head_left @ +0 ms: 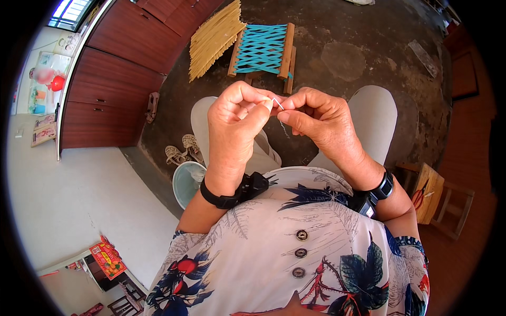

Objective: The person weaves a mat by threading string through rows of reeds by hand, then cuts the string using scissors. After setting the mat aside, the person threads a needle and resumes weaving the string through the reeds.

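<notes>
Thin white strip is held in mid-air between the two hands, over the gap between the knees. Left hand: narrow, strip pinched between thumb and forefinger, other fingers curled behind. Right hand: narrow too, strip pinched at the thumb tip, remaining fingers folded under. Exact contact is hidden by the fingertips; one piece or folded over, cannot be told. A fine thread is seen hanging below the right hand; whether it is joined to the strip can't be made out.

Handling: pads should be used rather than nails, so no crease is made by accident. The free span should be left short; bend control is probably lost with a longer one. Pull should be light and even, one side held firm while the other is adjusted. Both pinches should not be loosened at once, or the strip may be dropped to the floor. Forearms are best braced against the body to damp shake.

Around: stool with turquoise webbing and yellow stalks are set ahead, scissors at the wooden stool to the right, pale bucket by the left forearm
</notes>
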The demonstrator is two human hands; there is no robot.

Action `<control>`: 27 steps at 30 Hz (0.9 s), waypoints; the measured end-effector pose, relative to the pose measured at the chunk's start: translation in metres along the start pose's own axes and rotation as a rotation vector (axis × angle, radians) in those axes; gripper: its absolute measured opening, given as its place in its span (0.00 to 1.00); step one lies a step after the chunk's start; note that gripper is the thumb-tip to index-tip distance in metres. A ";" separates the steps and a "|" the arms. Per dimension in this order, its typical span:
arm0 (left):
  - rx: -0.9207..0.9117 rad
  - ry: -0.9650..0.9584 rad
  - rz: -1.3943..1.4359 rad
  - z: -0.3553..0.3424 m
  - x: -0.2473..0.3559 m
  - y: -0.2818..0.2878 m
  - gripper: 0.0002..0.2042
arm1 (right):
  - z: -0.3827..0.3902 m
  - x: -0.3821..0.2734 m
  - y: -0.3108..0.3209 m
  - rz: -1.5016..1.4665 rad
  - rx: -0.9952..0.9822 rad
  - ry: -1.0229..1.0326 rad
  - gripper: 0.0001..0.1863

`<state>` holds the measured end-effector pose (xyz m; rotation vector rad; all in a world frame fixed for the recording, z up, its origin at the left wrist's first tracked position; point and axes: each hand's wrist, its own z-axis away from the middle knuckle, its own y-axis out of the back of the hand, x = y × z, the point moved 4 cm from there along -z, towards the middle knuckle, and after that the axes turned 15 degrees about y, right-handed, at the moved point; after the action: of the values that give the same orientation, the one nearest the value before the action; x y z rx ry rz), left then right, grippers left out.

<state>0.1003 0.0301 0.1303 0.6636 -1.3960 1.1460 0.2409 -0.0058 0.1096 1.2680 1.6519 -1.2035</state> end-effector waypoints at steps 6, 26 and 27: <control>0.012 0.011 0.001 0.000 0.000 -0.001 0.04 | 0.000 0.001 0.001 0.015 0.002 -0.011 0.04; 0.034 0.034 -0.002 -0.001 -0.001 0.000 0.03 | 0.001 0.003 0.000 0.011 0.029 0.007 0.04; 0.030 0.032 0.004 -0.001 -0.001 0.000 0.03 | 0.001 0.003 0.000 0.009 0.028 0.010 0.04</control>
<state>0.1010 0.0310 0.1288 0.6609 -1.3559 1.1782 0.2399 -0.0055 0.1062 1.2992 1.6397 -1.2210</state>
